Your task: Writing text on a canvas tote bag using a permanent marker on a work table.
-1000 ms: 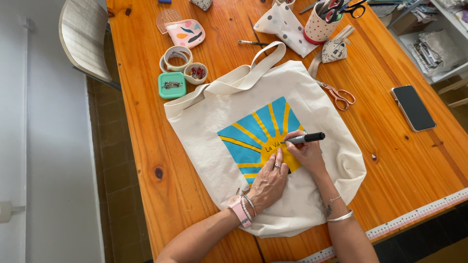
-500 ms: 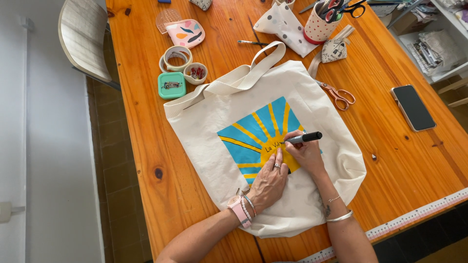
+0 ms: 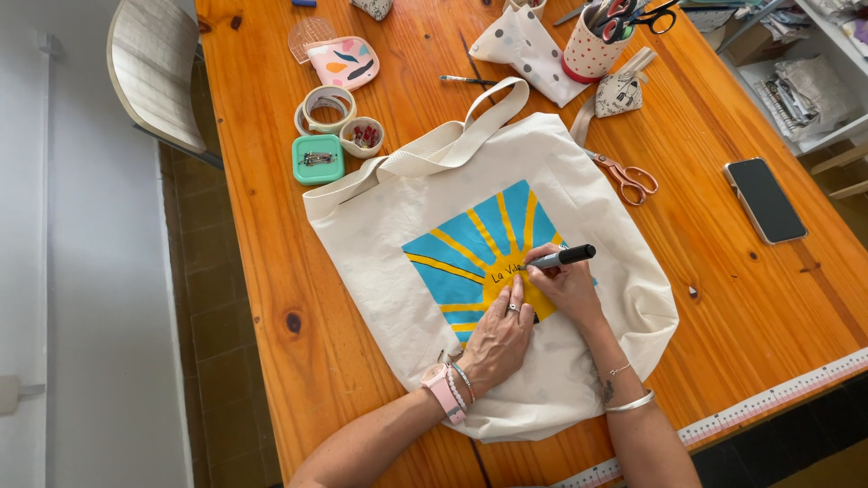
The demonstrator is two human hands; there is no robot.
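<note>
While left hand (image 3: pixel 497 339) lies flat on canvas tote (image 3: pixel 398 271), right hand (image 3: pixel 565 289) fingers grip black marker (image 3: pixel 562 258).

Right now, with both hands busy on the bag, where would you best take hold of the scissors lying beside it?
Take the scissors by the pinkish handle loops at the lower right end, coming from the bare table side; the blades point up-left toward the tote bag, and the loops lie flat and clear.

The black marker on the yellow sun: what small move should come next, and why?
Probably slide the marker tip a little rightward along the yellow sun. The right hand holds the tip just past the black letters already written there, bare yellow lies beside them, and the left hand presses the tote bag flat.
</note>
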